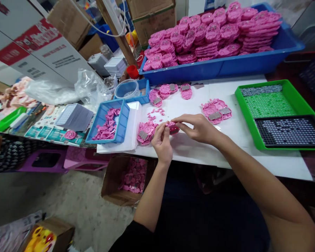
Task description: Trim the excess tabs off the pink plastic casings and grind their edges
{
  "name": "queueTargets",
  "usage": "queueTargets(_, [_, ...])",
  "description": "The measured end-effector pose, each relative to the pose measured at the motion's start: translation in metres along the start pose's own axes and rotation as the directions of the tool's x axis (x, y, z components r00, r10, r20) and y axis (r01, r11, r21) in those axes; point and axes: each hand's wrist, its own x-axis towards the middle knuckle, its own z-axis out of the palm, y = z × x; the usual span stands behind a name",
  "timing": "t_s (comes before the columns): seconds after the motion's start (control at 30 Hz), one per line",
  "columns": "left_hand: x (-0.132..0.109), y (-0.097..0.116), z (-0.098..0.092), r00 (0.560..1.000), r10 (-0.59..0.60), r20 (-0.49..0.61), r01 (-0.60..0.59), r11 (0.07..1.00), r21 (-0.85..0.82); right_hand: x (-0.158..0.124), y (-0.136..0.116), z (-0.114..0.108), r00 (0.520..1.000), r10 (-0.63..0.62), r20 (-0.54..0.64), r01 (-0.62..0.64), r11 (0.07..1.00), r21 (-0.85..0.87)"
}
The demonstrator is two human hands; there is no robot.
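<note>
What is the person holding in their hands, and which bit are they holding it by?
A small pink plastic piece. The left hand pinches its left end and the right hand its right end, with the fingertips, just above the white table.

White worktable (252, 154) beneath the hands; bare concrete floor (76, 206) below left; purple stool (46, 161) far left; cardboard cartons (152, 17) stacked beyond.

Both hands (182, 133) pinching pink part (172, 127), white table (241, 105)
</note>
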Motion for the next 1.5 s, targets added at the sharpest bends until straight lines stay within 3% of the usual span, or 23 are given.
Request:
queueTargets(0.1, [0.0,0.0,0.0,0.999,0.011,0.039,-0.01,1.0,-0.011,-0.002,0.006,0.001,0.992,-0.127,-0.004,0.125,0.981,-0.148])
queueTargets(0.2, [-0.002,0.002,0.001,0.995,0.0,0.096,0.0,1.0,-0.001,-0.001,0.007,0.0,0.989,-0.145,-0.03,0.138,0.975,-0.176])
queueTargets(0.37, [-0.005,0.003,0.003,0.994,-0.01,0.11,0.011,1.0,-0.009,0.0,0.004,-0.001,0.992,-0.115,-0.056,0.108,0.987,-0.123])
queueTargets(0.7, [-0.009,-0.002,-0.001,0.974,0.185,0.134,-0.204,0.968,0.145,0.0,-0.002,0.0,0.991,-0.13,0.01,0.131,0.991,-0.024])
queueTargets(0.9, [-0.006,-0.001,0.001,0.982,0.154,0.107,-0.165,0.981,0.103,0.001,-0.001,-0.011,0.994,-0.08,0.075,0.07,0.989,0.129])
queueTargets(1.1, [-0.008,-0.002,0.002,0.985,0.152,0.082,-0.157,0.985,0.065,0.001,0.0,-0.012,0.994,-0.069,0.083,0.056,0.987,0.151])
queueTargets(1.3, [-0.009,0.004,0.0,0.93,0.341,0.136,-0.367,0.865,0.343,0.002,-0.001,-0.002,0.994,-0.104,0.028,0.097,0.979,0.177])
queueTargets(1.5, [-0.008,0.004,-0.001,0.892,0.418,0.17,-0.452,0.826,0.337,0.001,-0.003,0.0,0.997,-0.082,-0.004,0.081,0.979,0.186])
